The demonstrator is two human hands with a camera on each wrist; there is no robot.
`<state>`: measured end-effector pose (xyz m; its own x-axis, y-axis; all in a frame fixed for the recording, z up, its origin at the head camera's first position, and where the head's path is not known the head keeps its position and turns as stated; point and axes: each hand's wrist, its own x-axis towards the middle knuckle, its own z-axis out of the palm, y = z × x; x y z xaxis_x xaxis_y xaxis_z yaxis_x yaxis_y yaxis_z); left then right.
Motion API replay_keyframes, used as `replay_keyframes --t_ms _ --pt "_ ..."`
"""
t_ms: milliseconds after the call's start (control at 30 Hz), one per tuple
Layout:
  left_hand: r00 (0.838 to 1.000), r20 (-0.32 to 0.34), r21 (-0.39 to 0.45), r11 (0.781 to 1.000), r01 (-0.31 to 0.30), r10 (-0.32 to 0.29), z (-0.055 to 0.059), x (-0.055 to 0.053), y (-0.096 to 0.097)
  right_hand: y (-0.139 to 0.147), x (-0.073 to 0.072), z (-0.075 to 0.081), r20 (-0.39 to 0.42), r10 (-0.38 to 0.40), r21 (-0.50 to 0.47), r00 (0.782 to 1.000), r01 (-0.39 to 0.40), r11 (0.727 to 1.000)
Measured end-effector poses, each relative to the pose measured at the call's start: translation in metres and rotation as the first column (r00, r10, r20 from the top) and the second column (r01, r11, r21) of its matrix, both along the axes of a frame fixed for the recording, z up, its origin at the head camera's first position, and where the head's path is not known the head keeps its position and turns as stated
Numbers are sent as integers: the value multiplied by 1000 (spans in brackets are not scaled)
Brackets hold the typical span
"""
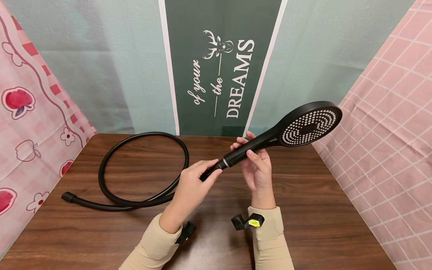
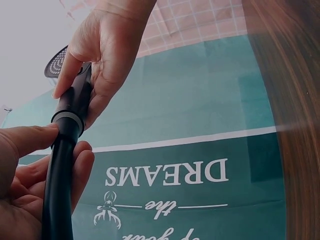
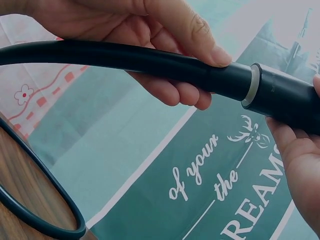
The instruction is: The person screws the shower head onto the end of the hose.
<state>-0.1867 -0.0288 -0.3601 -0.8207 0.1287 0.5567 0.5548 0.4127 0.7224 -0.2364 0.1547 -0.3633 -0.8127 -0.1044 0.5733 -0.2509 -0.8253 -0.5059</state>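
Observation:
A black shower head point(image 1: 308, 125) with a round face of pale nozzles is held up over the table, tilted to the upper right. My right hand point(image 1: 256, 168) grips its handle point(image 1: 248, 150), thumb in front and fingers behind. The left hand point(image 1: 194, 183) pinches the end of a black shower hose point(image 3: 150, 60) right at the handle's lower end. A pale ring point(image 3: 252, 85) shows where hose end and handle meet; whether they are threaded together I cannot tell. In the left wrist view, the hose point(image 2: 60, 185) runs down through the left hand.
The rest of the hose lies in a loop point(image 1: 101, 168) on the wooden table point(image 1: 303, 210), its free end fitting point(image 1: 68, 197) at the left. Patterned cloths hang at both sides, and a green cloth point(image 1: 192, 22) with white lettering stands behind the table.

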Motion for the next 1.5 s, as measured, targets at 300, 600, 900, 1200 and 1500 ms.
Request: replay_keyframes --t_ms 300,600,900,1200,1500 --pt "1000 -10 5 1000 8 -8 -1 -1 0 0 0 0 -4 10 0 1000 -10 1000" --pt "999 20 -3 1000 26 -26 -2 -2 1 1 1 -2 8 -5 10 1000 5 1000" --pt "1000 -7 -23 1000 16 -16 -3 -1 2 1 1 -2 16 -9 5 1000 9 1000" --pt "999 42 -13 1000 13 -12 -4 -1 1 0 2 -2 25 3 -3 1000 -3 1000" --pt "998 56 -42 999 -3 5 0 -3 2 -1 1 0 45 -21 18 999 20 1000"
